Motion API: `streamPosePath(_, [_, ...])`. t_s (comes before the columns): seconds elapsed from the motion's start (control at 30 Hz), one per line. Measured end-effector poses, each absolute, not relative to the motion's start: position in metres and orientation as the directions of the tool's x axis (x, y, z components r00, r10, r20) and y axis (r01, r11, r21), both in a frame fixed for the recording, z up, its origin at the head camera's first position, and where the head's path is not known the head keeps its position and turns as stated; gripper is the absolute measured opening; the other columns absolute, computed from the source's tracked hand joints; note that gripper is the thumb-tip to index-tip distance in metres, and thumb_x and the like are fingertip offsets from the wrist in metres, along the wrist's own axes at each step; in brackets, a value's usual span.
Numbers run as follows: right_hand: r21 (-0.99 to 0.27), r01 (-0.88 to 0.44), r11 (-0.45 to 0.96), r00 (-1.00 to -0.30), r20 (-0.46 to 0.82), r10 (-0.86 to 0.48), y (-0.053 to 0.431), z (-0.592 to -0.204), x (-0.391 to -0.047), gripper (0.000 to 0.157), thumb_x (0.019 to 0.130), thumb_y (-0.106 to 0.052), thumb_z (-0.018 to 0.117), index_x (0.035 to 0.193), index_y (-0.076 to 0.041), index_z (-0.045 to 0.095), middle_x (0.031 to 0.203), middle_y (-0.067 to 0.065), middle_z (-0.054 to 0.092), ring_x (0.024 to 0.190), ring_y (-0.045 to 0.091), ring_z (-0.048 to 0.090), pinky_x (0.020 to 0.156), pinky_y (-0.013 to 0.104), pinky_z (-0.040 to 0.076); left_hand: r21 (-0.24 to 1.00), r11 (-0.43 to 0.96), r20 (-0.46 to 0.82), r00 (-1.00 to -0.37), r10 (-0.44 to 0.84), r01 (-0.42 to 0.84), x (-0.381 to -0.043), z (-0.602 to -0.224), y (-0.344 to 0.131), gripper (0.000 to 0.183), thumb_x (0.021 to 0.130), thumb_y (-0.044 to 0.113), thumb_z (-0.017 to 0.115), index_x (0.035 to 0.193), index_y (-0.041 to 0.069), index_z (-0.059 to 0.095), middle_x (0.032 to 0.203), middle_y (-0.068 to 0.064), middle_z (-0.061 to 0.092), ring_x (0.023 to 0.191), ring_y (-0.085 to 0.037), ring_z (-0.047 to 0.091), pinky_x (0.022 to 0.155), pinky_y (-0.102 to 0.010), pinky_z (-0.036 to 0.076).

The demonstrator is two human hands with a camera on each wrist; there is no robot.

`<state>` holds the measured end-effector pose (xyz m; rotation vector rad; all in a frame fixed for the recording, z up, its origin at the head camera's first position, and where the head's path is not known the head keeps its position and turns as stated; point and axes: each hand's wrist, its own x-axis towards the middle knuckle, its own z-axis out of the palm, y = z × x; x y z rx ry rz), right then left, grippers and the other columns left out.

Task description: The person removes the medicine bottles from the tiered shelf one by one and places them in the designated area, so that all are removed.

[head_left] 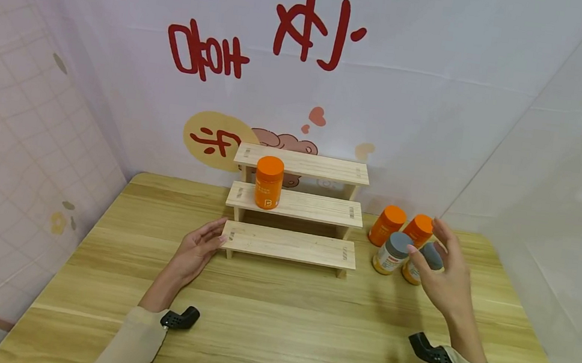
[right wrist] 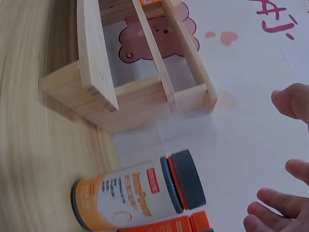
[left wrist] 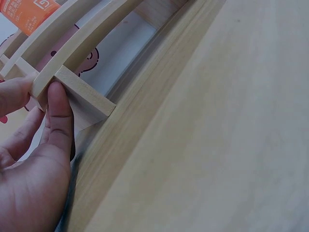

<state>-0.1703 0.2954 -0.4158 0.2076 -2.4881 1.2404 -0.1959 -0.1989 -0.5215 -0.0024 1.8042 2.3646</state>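
A three-step wooden display shelf [head_left: 288, 245] stands on the table. My left hand [head_left: 198, 250] pinches the left end of its lowest step, thumb above and fingers underneath, as the left wrist view [left wrist: 43, 169] shows. On the middle step stands an orange bottle [head_left: 268, 185] with an orange lid. Over a group of bottles at the shelf's right, my right hand [head_left: 445, 276] hovers with fingers spread and nothing held. That group has two orange bottles [head_left: 386, 226] behind and two grey-lidded bottles [head_left: 390, 254] in front; the right hand partly hides the right-hand ones.
The wooden table [head_left: 273, 324] backs onto a white wall sheet [head_left: 415, 100] printed with red characters and cartoon figures. A pale grid-patterned sheet [head_left: 8, 129] hangs at the left side. Both sleeves carry a black wrist device [head_left: 180, 317].
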Motion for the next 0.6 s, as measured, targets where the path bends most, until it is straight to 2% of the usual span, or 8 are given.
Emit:
streamPosePath(0.1, [-0.739, -0.306, 0.6, -0.925, 0.381, -0.003, 0.288, -0.413, -0.172, 0.08, 0.096, -0.017, 0.073, 0.162, -0.026, 0.03, 0.162, 0.016, 0.038, 0.148, 0.037, 0.037, 0.12, 0.017, 0.034, 0.958, -0.255, -0.1, -0.986, 0.132, -0.131, -0.196, -0.522, -0.199, 0.062, 0.101, 0.002, 0.061, 0.158, 0.003, 0.036, 0.126, 0.0, 0.05, 0.112, -0.003, 0.056, 0.091, -0.014, 0.052])
streamPosePath(0.2, [-0.742, -0.322, 0.589, -0.925, 0.379, -0.029, 0.28, -0.411, -0.175, 0.08, 0.096, -0.016, 0.074, 0.162, -0.027, 0.03, 0.162, 0.015, 0.039, 0.147, 0.039, 0.038, 0.123, 0.041, 0.035, 0.958, -0.255, -0.098, -0.986, 0.133, -0.129, -0.196, -0.522, -0.199, 0.061, 0.101, 0.001, 0.061, 0.157, 0.003, 0.037, 0.126, 0.0, 0.05, 0.112, -0.003, 0.055, 0.091, -0.013, 0.052])
streamPosePath(0.27, [-0.745, -0.328, 0.581, -0.928, 0.37, -0.05, 0.275, -0.41, -0.176, 0.08, 0.096, -0.016, 0.073, 0.162, -0.028, 0.029, 0.163, 0.013, 0.038, 0.146, 0.041, 0.039, 0.119, 0.058, 0.035, 0.958, -0.256, -0.096, -0.986, 0.133, -0.128, -0.196, -0.522, -0.199, 0.061, 0.102, 0.001, 0.06, 0.158, 0.003, 0.036, 0.126, 0.001, 0.051, 0.112, -0.003, 0.056, 0.091, -0.013, 0.052])
streamPosePath(0.33, [-0.742, -0.337, 0.579, -0.928, 0.365, -0.073, 0.271, -0.41, -0.178, 0.08, 0.097, -0.017, 0.073, 0.162, -0.029, 0.028, 0.164, 0.012, 0.037, 0.146, 0.042, 0.04, 0.116, 0.065, 0.034, 0.958, -0.256, -0.096, -0.987, 0.132, -0.127, -0.196, -0.522, -0.199, 0.061, 0.102, 0.001, 0.06, 0.157, 0.002, 0.036, 0.126, 0.001, 0.051, 0.112, -0.003, 0.056, 0.091, -0.013, 0.052])
streamPosePath(0.47, [-0.725, -0.36, 0.587, -0.923, 0.369, -0.11, 0.261, -0.41, -0.182, 0.081, 0.097, -0.018, 0.073, 0.162, -0.029, 0.027, 0.163, 0.013, 0.037, 0.146, 0.04, 0.04, 0.122, 0.037, 0.036, 0.958, -0.258, -0.097, -0.987, 0.131, -0.129, -0.196, -0.521, -0.199, 0.061, 0.102, 0.001, 0.06, 0.158, 0.002, 0.036, 0.126, 0.001, 0.052, 0.112, -0.003, 0.056, 0.091, -0.014, 0.052])
streamPosePath(0.57, [-0.725, -0.379, 0.574, -0.917, 0.377, -0.129, 0.253, -0.41, -0.184, 0.081, 0.096, -0.017, 0.074, 0.162, -0.028, 0.029, 0.162, 0.015, 0.038, 0.147, 0.04, 0.04, 0.122, 0.035, 0.037, 0.957, -0.26, -0.097, -0.986, 0.134, -0.129, -0.195, -0.521, -0.198, 0.062, 0.102, 0.001, 0.06, 0.158, 0.001, 0.035, 0.126, 0.001, 0.051, 0.112, -0.003, 0.056, 0.091, -0.013, 0.052])
streamPosePath(0.6, [-0.729, -0.384, 0.567, -0.916, 0.38, -0.132, 0.251, -0.41, -0.185, 0.081, 0.095, -0.017, 0.075, 0.162, -0.028, 0.03, 0.161, 0.016, 0.039, 0.147, 0.039, 0.04, 0.121, 0.043, 0.037, 0.957, -0.26, -0.097, -0.986, 0.134, -0.129, -0.195, -0.521, -0.198, 0.062, 0.102, 0.001, 0.06, 0.158, 0.001, 0.035, 0.126, 0.001, 0.052, 0.113, -0.003, 0.056, 0.091, -0.013, 0.052])
